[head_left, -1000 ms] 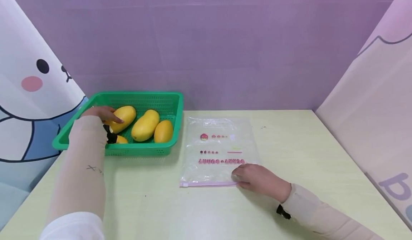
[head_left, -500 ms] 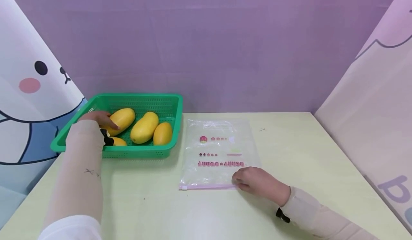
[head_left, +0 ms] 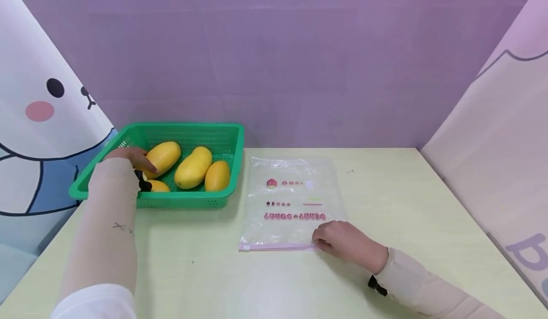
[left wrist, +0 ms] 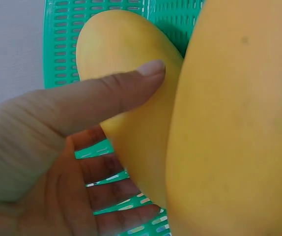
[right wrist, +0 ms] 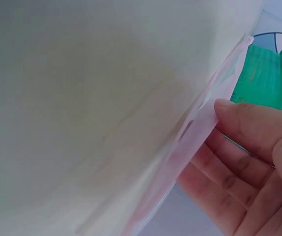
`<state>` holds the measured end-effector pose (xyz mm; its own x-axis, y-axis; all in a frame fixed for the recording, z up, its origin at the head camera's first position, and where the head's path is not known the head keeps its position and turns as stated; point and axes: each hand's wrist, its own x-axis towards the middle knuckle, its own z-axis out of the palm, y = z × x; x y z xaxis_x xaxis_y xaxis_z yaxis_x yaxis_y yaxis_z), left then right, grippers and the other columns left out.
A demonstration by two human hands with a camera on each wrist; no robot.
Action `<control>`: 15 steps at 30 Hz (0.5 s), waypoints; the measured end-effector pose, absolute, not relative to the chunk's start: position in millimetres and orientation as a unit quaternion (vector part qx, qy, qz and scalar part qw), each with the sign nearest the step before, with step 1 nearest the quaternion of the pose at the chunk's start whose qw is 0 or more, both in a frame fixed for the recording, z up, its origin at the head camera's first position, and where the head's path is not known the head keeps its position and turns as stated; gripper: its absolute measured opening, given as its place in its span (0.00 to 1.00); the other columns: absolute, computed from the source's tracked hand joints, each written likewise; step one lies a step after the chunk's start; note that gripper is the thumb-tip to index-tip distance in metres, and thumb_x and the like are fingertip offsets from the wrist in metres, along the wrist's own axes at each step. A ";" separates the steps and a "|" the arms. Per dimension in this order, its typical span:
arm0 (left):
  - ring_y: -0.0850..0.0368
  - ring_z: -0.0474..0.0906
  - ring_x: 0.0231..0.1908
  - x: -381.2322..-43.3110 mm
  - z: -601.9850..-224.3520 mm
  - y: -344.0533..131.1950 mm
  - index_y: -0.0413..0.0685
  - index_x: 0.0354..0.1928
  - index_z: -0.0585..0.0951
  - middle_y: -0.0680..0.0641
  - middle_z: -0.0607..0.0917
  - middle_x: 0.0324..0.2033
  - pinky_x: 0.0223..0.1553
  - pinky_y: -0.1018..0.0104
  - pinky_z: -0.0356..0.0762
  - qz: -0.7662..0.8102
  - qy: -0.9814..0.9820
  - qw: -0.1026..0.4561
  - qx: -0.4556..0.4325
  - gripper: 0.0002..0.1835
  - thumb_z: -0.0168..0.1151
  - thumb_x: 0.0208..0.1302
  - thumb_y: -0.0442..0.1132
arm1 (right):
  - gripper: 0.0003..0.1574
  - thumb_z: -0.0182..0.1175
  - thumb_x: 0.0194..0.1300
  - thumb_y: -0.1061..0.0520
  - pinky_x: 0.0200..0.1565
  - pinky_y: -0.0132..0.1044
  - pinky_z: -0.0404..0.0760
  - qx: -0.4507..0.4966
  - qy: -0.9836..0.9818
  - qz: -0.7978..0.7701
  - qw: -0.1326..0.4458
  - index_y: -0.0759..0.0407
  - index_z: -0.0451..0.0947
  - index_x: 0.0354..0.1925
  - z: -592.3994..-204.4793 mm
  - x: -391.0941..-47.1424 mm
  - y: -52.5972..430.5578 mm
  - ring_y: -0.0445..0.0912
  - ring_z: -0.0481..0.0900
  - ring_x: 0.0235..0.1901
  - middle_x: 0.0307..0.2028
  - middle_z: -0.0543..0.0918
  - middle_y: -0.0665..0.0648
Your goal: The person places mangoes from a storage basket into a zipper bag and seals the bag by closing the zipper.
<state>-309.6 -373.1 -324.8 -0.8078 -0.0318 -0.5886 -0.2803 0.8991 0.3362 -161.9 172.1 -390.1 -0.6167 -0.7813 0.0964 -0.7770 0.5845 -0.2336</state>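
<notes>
In the head view my left hand [head_left: 132,157] reaches into a green basket [head_left: 214,199] at the left. It grips the leftmost far mango [head_left: 167,155]. In the left wrist view the thumb lies across the top of that mango [left wrist: 116,39], and the fingers curl beneath it. Another mango [left wrist: 234,118] fills the right of that view. My right hand [head_left: 347,244] pinches the pink zip edge of a clear printed zip bag [head_left: 282,231], which lies flat on the table. In the right wrist view thumb and fingers hold the pink strip of the bag [right wrist: 192,132].
Two more mangoes, a long one [head_left: 193,168] and a shorter one [head_left: 217,176], lie in the basket's right half. A purple backdrop [head_left: 274,72] stands behind the table [head_left: 205,281]. Printed panels flank both sides.
My left hand has shifted slightly left and nearer over the mango, its fingertips lower on it. My right hand stays at the bag's edge, nearly unmoved. The view wobbles a little.
</notes>
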 end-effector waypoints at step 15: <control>0.22 0.43 0.62 -320.3 -330.1 -382.1 0.30 0.70 0.41 0.22 0.43 0.65 0.57 0.32 0.57 0.195 0.925 0.318 -0.071 0.64 0.60 0.49 0.70 | 0.20 0.62 0.53 0.70 0.25 0.25 0.62 -0.431 0.895 -0.115 -0.006 0.50 0.68 0.17 -392.5 -162.7 166.1 0.33 0.58 0.21 0.17 0.63 0.41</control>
<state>-320.3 -382.1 -330.1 -0.7871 -0.0070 -0.6168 -0.2548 0.9143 0.3148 -162.7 166.1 -392.5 -0.6277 -0.7707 0.1097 -0.7735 0.6014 -0.2001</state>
